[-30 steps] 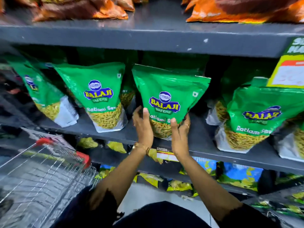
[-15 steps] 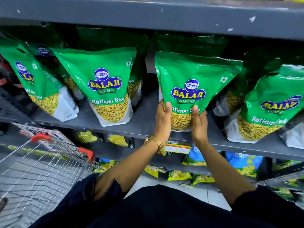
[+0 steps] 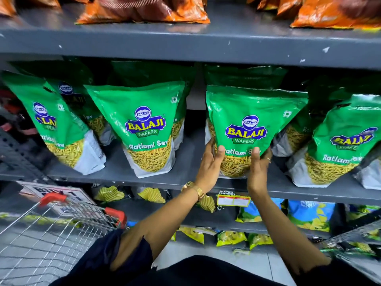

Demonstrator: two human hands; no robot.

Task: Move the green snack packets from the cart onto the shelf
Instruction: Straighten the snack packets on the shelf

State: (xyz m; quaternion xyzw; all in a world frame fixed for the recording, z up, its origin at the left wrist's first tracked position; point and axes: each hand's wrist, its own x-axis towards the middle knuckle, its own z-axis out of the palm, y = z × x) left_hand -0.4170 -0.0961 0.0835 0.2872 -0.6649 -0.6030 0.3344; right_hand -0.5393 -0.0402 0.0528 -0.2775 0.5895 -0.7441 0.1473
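placing step: left hand [image 3: 209, 162] and right hand [image 3: 257, 168] both clasp the glossy green plastic snack packet [image 3: 250, 129], standing near the grey metal shelf [image 3: 185, 176] front edge (cart looks empty). next: let go cleanly.

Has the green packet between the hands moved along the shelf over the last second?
Yes. The held packet has shifted right along the shelf, widening the gap to the standing packet on its left. Both hands grip its lower part.
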